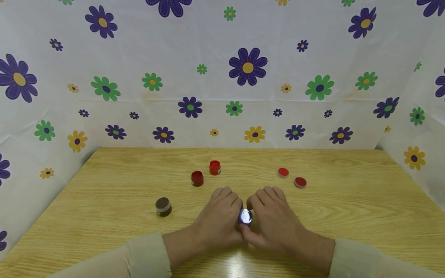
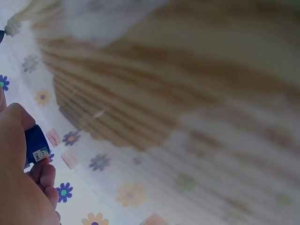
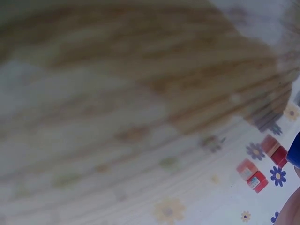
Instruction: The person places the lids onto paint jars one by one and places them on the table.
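Between the two hands, near the front of the table, is a small blue paint jar (image 1: 245, 217) whose top shines with glare. My left hand (image 1: 220, 220) grips it from the left, and my right hand (image 1: 274, 220) holds it from the right with the thumb at its near side. In the left wrist view the blue jar (image 2: 36, 145) shows a small printed label between thumb and fingers. Only an edge of the blue jar (image 3: 294, 152) appears in the right wrist view. Glare hides whether its lid is on.
An open dark red paint jar (image 1: 197, 179) and an open bright red jar (image 1: 214, 168) stand farther back. Two round lids, one bright red (image 1: 283, 172) and one dark red (image 1: 300, 182), lie at right. A brown jar (image 1: 163, 207) sits left. A flowered cloth (image 1: 208, 85) surrounds the wooden table (image 1: 347, 216).
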{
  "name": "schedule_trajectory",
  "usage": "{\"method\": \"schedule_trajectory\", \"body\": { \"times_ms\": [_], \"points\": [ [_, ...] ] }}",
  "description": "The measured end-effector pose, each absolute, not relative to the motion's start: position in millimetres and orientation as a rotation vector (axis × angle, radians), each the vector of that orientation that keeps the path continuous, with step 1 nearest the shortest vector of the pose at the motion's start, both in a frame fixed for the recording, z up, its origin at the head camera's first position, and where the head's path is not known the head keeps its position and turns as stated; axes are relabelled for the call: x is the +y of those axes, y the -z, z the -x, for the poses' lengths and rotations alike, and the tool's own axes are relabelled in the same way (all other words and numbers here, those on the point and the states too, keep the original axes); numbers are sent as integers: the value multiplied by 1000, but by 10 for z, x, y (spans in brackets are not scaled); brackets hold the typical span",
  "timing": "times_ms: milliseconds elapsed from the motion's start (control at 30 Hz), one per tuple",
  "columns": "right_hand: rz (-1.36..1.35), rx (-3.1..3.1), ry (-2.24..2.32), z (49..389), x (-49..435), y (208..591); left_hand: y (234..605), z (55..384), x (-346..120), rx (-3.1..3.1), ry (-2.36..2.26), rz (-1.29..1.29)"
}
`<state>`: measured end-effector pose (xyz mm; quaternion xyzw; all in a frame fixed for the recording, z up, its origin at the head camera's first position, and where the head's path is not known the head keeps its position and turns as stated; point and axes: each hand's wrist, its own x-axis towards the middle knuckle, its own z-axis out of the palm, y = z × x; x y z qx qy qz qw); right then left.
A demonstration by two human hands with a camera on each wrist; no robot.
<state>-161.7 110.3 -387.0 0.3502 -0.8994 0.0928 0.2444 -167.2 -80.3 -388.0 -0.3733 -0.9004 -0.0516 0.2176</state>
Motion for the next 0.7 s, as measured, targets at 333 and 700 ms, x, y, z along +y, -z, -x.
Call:
{"method": "schedule_trajectory", "body": {
  "times_ms": [333, 700],
  "points": [
    [-995, -2399, -271, 1624, 1095, 3885, 3889, 1661, -797, -2457, 153, 1041],
    [-984, -2390, -245, 1628, 1095, 3883, 3891, 1661, -793, -2440, 143, 1035]
  ]
}}
